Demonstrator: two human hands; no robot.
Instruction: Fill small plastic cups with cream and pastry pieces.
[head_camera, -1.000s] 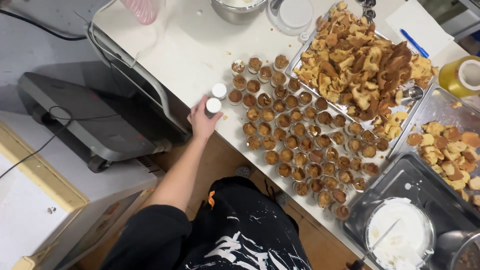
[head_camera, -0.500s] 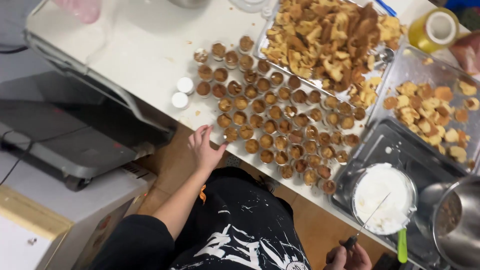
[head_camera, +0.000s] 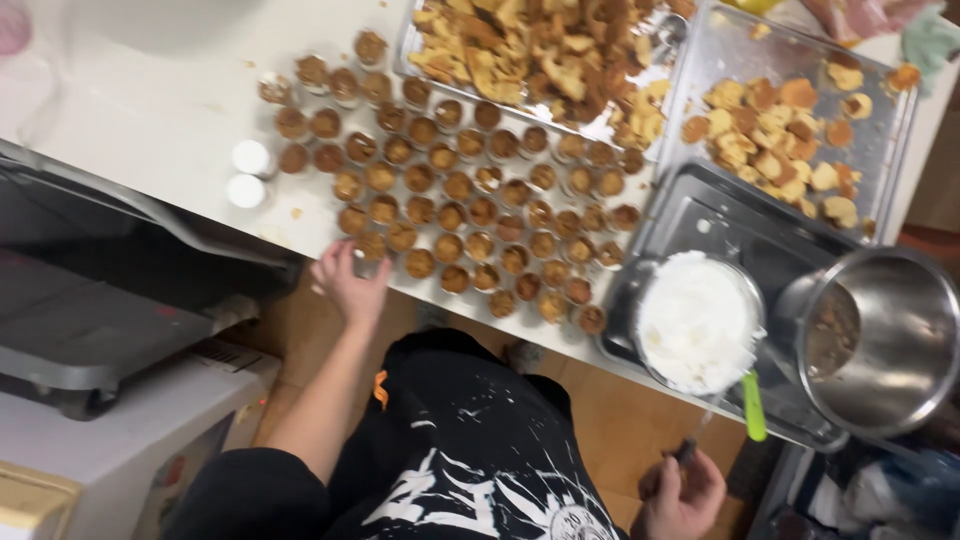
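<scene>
Left hand (head_camera: 348, 280) gripping corner cup (head_camera: 368, 250) at near bench (head_camera: 150, 130) edge, fingers curling round it; right hand (head_camera: 682, 492) lying well apart, closing on dark utensil handle (head_camera: 686, 450).

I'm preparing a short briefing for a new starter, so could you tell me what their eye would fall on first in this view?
First, the rows of small filled cups spread across the white counter, where the left hand has its grip on a cup at the near edge. Behind them, a tray of broken cake pieces stands out. To the right sit a bowl of white cream and a steel pot; the right hand is low, holding a thin tool.
</scene>
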